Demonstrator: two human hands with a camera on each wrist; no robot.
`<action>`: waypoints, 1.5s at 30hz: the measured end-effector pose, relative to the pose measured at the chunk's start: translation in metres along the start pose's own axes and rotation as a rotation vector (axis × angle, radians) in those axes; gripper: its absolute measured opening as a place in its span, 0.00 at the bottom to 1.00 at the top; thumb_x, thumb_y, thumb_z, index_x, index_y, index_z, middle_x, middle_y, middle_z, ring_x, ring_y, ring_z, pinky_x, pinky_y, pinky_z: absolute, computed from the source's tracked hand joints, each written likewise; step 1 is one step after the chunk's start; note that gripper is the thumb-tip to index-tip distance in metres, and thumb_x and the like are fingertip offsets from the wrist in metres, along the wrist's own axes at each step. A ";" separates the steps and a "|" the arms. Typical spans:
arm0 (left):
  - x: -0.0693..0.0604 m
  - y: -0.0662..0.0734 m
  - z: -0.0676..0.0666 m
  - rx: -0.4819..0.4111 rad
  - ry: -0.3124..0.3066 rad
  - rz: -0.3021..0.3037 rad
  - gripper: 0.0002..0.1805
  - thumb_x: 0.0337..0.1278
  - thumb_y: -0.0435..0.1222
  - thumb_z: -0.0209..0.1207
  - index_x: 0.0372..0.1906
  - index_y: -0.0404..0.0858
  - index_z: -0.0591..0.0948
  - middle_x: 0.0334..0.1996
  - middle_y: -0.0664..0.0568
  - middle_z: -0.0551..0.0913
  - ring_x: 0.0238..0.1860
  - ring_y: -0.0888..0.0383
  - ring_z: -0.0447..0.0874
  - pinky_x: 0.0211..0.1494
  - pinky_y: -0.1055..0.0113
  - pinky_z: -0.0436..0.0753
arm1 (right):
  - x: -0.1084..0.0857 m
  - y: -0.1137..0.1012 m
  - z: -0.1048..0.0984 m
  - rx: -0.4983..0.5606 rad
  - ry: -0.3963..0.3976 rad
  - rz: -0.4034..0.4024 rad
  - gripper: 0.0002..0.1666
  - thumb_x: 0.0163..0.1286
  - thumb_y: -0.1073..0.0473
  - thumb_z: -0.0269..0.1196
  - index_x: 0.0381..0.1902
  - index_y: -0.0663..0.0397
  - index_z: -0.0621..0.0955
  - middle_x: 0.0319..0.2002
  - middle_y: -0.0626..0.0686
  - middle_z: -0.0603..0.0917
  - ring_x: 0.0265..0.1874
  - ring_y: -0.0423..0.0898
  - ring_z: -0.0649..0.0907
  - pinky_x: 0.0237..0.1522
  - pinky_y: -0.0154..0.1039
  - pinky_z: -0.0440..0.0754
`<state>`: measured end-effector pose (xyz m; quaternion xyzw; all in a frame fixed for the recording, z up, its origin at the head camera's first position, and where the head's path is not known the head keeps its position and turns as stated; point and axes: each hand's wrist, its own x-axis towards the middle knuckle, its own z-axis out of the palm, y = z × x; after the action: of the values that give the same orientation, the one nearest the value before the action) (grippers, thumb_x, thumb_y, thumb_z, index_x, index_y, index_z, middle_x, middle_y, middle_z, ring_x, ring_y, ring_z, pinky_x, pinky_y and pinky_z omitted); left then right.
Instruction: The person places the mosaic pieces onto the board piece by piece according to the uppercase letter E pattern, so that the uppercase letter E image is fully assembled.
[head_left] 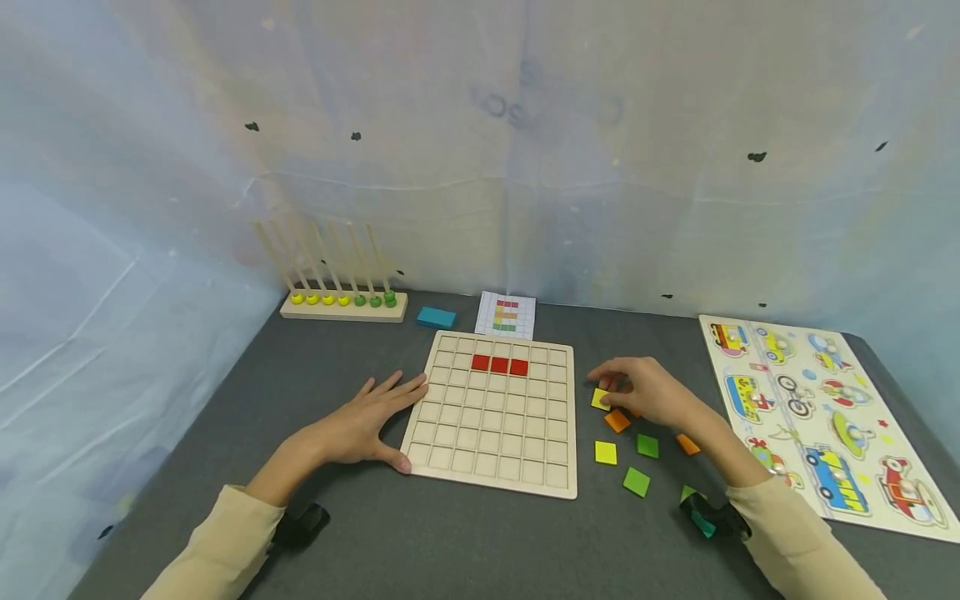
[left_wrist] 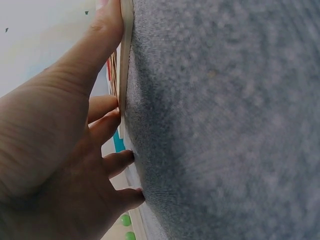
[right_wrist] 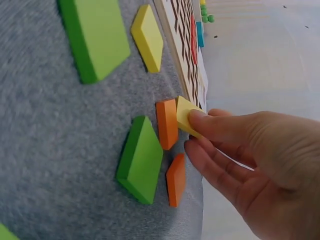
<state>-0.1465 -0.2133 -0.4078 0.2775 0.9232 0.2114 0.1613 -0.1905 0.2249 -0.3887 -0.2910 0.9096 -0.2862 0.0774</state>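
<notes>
And there was the right hand (head_left: 651, 390), its grip closed in a pinch, thumb over the yellow tile (head_left: 600, 399), just off the right edge of the gridded board (head_left: 487, 425)! An orange tile (head_left: 617, 420) lay right beside that pinch. Across on the other side, the left hand (head_left: 365, 423) had its grip released: fingers spread wide, thumb against the board's near-left corner, a fingertip touching the left edge, other fingertips down on the desk (head_left: 420, 542).

On the board itself, three red tiles (head_left: 499, 365) sat side by side in the second row from the far edge. Nearer the person, a second yellow tile (head_left: 606, 452) lay flat, with a green tile (head_left: 647, 446) near it and another orange tile (head_left: 687, 444) by the right forearm.

Behind the board, a pattern card (head_left: 506, 315) showed rows of coloured squares, with a blue block (head_left: 437, 317) to its left and a bead stand (head_left: 343, 311) further left. Far right, a picture puzzle (head_left: 813, 429) lay flat, full of vehicles.
</notes>
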 end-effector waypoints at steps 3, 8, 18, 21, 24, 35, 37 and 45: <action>0.000 0.000 0.000 0.003 -0.001 -0.002 0.65 0.34 0.64 0.69 0.78 0.42 0.53 0.78 0.48 0.49 0.77 0.40 0.38 0.72 0.34 0.39 | 0.000 -0.001 -0.001 0.011 0.013 -0.012 0.18 0.63 0.69 0.67 0.51 0.61 0.84 0.35 0.47 0.83 0.34 0.43 0.81 0.37 0.36 0.83; -0.001 0.001 -0.001 0.000 -0.004 -0.001 0.65 0.35 0.64 0.68 0.78 0.42 0.53 0.78 0.48 0.48 0.77 0.40 0.38 0.72 0.34 0.38 | 0.003 -0.005 -0.003 0.022 0.036 -0.031 0.18 0.63 0.70 0.67 0.51 0.62 0.83 0.35 0.48 0.83 0.35 0.43 0.83 0.39 0.37 0.84; -0.001 0.002 -0.002 0.007 -0.001 0.003 0.64 0.35 0.63 0.69 0.78 0.42 0.53 0.78 0.48 0.49 0.77 0.40 0.39 0.72 0.34 0.39 | 0.024 -0.020 0.003 0.038 0.057 -0.096 0.17 0.63 0.69 0.67 0.51 0.64 0.83 0.36 0.50 0.84 0.36 0.45 0.83 0.41 0.39 0.84; -0.001 0.003 -0.003 0.013 0.002 0.002 0.64 0.35 0.63 0.69 0.78 0.41 0.53 0.78 0.48 0.49 0.77 0.39 0.39 0.72 0.34 0.40 | 0.032 -0.025 0.010 0.052 0.047 -0.112 0.17 0.63 0.69 0.67 0.51 0.63 0.83 0.36 0.50 0.85 0.36 0.44 0.83 0.41 0.38 0.84; -0.001 0.005 -0.003 0.009 0.000 0.001 0.65 0.35 0.63 0.70 0.78 0.41 0.53 0.78 0.48 0.49 0.77 0.39 0.39 0.72 0.33 0.40 | 0.042 -0.030 0.016 0.060 0.035 -0.131 0.17 0.64 0.69 0.67 0.51 0.62 0.83 0.37 0.50 0.85 0.37 0.44 0.82 0.40 0.38 0.84; -0.002 0.001 -0.002 0.006 -0.001 0.002 0.64 0.36 0.63 0.69 0.78 0.41 0.53 0.78 0.48 0.48 0.77 0.39 0.38 0.72 0.33 0.39 | 0.085 -0.068 0.030 0.146 0.002 -0.181 0.17 0.64 0.67 0.67 0.52 0.63 0.83 0.38 0.50 0.86 0.39 0.44 0.83 0.43 0.37 0.83; -0.001 0.001 -0.002 0.001 -0.005 0.004 0.64 0.36 0.63 0.69 0.78 0.41 0.53 0.78 0.48 0.47 0.77 0.39 0.38 0.72 0.33 0.38 | 0.092 -0.073 0.034 0.161 -0.001 -0.190 0.17 0.64 0.68 0.67 0.51 0.64 0.83 0.37 0.51 0.86 0.39 0.45 0.83 0.43 0.37 0.83; 0.000 0.003 -0.003 -0.005 -0.016 0.001 0.64 0.36 0.62 0.70 0.78 0.40 0.53 0.78 0.48 0.47 0.77 0.39 0.37 0.71 0.33 0.37 | 0.116 -0.076 0.057 0.193 -0.010 -0.201 0.15 0.63 0.69 0.67 0.49 0.63 0.84 0.35 0.51 0.86 0.36 0.44 0.83 0.39 0.35 0.82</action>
<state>-0.1460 -0.2118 -0.4039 0.2795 0.9212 0.2116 0.1690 -0.2314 0.0809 -0.3895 -0.3734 0.8437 -0.3771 0.0803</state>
